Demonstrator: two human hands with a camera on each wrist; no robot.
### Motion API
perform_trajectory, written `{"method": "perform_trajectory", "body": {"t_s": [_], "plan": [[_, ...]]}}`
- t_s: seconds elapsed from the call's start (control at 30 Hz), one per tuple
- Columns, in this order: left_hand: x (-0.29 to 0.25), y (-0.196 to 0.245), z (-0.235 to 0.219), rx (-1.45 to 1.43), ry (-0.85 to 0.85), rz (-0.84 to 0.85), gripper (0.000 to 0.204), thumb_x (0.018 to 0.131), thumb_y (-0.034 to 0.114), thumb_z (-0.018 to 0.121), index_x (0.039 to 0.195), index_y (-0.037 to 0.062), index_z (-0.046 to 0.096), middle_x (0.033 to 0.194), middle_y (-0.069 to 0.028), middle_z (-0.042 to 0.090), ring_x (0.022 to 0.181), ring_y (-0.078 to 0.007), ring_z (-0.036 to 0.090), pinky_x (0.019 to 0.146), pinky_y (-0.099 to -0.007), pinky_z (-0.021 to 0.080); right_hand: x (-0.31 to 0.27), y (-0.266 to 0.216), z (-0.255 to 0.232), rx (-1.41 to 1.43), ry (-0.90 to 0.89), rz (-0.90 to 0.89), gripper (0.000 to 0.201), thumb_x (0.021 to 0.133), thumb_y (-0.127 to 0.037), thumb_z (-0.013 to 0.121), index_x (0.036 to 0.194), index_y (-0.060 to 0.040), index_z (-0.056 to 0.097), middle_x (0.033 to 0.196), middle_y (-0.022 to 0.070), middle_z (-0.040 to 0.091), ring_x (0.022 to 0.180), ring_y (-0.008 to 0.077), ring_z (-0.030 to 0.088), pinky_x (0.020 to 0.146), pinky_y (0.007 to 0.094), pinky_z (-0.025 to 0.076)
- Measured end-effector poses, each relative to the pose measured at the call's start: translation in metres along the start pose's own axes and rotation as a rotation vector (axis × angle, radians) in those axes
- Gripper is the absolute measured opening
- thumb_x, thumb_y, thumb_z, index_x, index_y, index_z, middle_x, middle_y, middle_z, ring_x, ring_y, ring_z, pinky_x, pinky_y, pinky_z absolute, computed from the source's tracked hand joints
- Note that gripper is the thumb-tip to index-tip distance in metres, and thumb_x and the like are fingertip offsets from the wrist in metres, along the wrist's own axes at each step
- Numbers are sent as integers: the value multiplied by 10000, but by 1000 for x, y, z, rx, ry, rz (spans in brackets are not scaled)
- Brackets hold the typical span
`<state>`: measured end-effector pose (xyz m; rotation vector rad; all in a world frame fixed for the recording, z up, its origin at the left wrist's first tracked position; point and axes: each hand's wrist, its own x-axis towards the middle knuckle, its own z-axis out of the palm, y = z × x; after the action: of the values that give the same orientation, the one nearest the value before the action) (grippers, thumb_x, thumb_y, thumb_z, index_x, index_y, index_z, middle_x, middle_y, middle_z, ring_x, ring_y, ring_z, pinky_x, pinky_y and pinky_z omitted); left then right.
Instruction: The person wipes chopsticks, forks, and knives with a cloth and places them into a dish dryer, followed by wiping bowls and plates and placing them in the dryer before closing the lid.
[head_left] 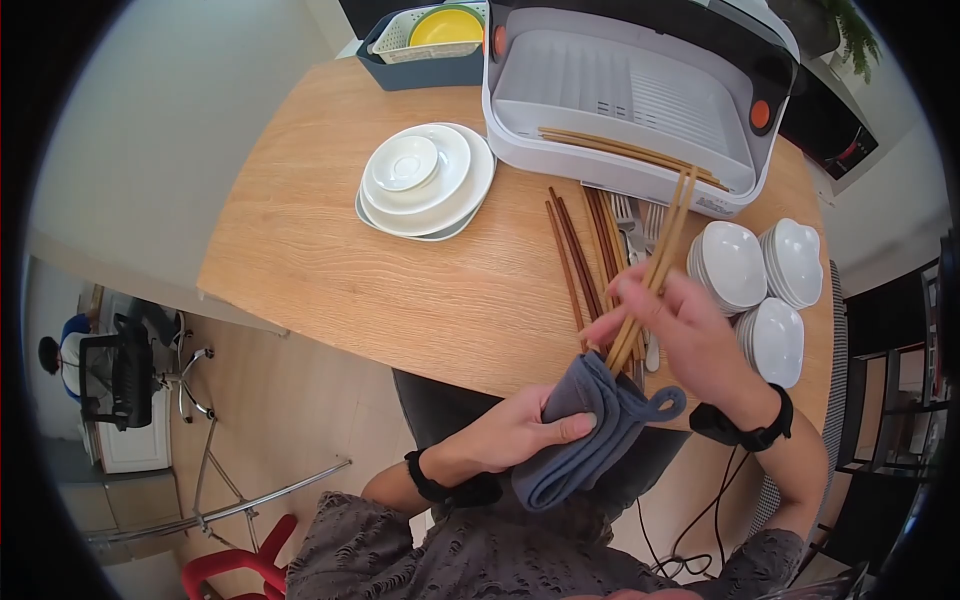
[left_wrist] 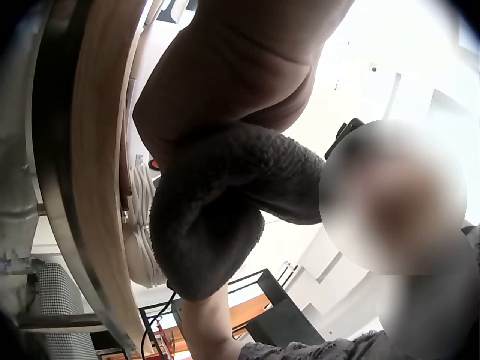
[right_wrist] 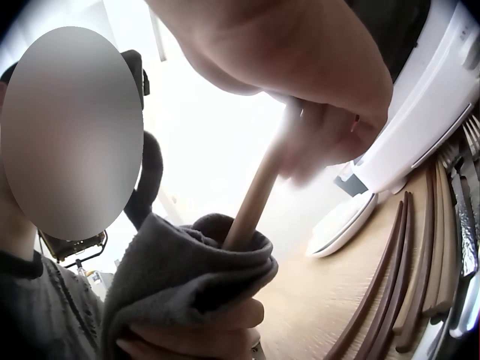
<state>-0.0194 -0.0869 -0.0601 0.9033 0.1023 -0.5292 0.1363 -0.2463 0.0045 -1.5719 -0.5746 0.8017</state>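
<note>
My left hand [head_left: 520, 428] grips a folded blue-grey cloth [head_left: 572, 445] near the front edge of the table, thumb across its top. A pair of light wooden chopsticks [head_left: 676, 222] slants up out of the cloth's folds, their lower ends hidden inside. Around their middle curl the fingers of my right hand [head_left: 690, 330], slightly blurred. In the right wrist view a chopstick [right_wrist: 259, 191] enters the rolled cloth [right_wrist: 180, 274] from above. The left wrist view shows the cloth [left_wrist: 210, 217] from below, bunched under the hand.
Dark chopsticks [head_left: 562, 260], lighter ones and forks [head_left: 625, 215] lie on the table beyond my hands. Stacked white plates [head_left: 405, 165] stand left, stacked bowls [head_left: 728, 262] right. A dish box [head_left: 620, 90] with chopsticks inside stands behind; a blue bin [head_left: 420, 75] is beside it.
</note>
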Motion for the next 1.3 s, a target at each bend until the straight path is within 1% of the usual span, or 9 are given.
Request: {"method": "perform_trajectory", "body": {"t_s": [0.13,0.33,0.37,0.53,0.63,0.9,1.0,1.1,1.3], "plan": [[3,-2,-2,116,33,87,382,1016,295,607,1246,-7,569,1107,-36,650,1003,-89,605,856,-265,526,-13,0,8,-123,-70,-100,284,1069,-269,484,1121,7,527,941,135,718,869,156,690,821,292,547],[-9,2,-10,-498,-152,265,570,1055,437,448,1423,2,419,1299,-152,599,1153,-228,632,1039,-361,496,-20,-40,-16,166,154,-182,268,1076,-257,463,1120,6,491,916,126,693,868,191,707,808,298,576],[-14,2,-18,-525,39,209,600,1078,445,349,1513,35,299,1428,-179,505,1288,-277,553,1121,-400,440,-26,-43,-15,114,141,-179,257,1075,-257,467,1108,-3,495,911,121,696,843,182,710,744,262,565],[14,-37,-61,-436,-405,675,521,1100,369,305,1543,95,285,1558,-124,360,1416,-264,405,1157,-425,390,-43,-43,-1,-50,96,-291,259,1073,-257,473,1099,-1,502,871,107,700,820,166,702,699,235,532],[20,-43,-61,-511,-413,688,534,1100,380,289,1551,95,268,1568,-127,345,1419,-268,402,1168,-441,373,-38,-49,-5,-98,179,-426,257,1069,-248,483,1098,7,500,846,111,691,785,169,694,704,254,540],[2,-32,-49,-264,-64,665,534,1056,300,465,1506,58,312,1500,-136,421,1359,-265,464,1115,-426,437,-45,-53,-1,-159,206,-340,261,1051,-234,520,986,19,526,747,134,673,698,201,698,643,289,544],[8,-25,-44,-354,-46,638,514,1046,289,497,1471,38,352,1456,-141,469,1320,-264,504,1094,-428,457,-36,-47,-2,-555,-270,-134,292,1023,-226,563,875,25,545,643,143,647,602,266,682,552,306,516],[8,-10,-32,-423,44,610,495,1036,278,529,1435,19,391,1413,-146,517,1281,-263,544,1074,-430,478,-27,-26,20,-552,-357,145,312,989,-226,608,818,31,561,582,187,608,574,364,651,515,390,500],[18,3,-40,-383,293,835,415,1036,311,531,1304,-4,510,1255,-125,641,1132,-220,646,998,-373,529,-23,-8,29,-880,-359,-103,277,959,-214,628,828,26,587,623,265,596,629,455,631,570,496,502]]}}
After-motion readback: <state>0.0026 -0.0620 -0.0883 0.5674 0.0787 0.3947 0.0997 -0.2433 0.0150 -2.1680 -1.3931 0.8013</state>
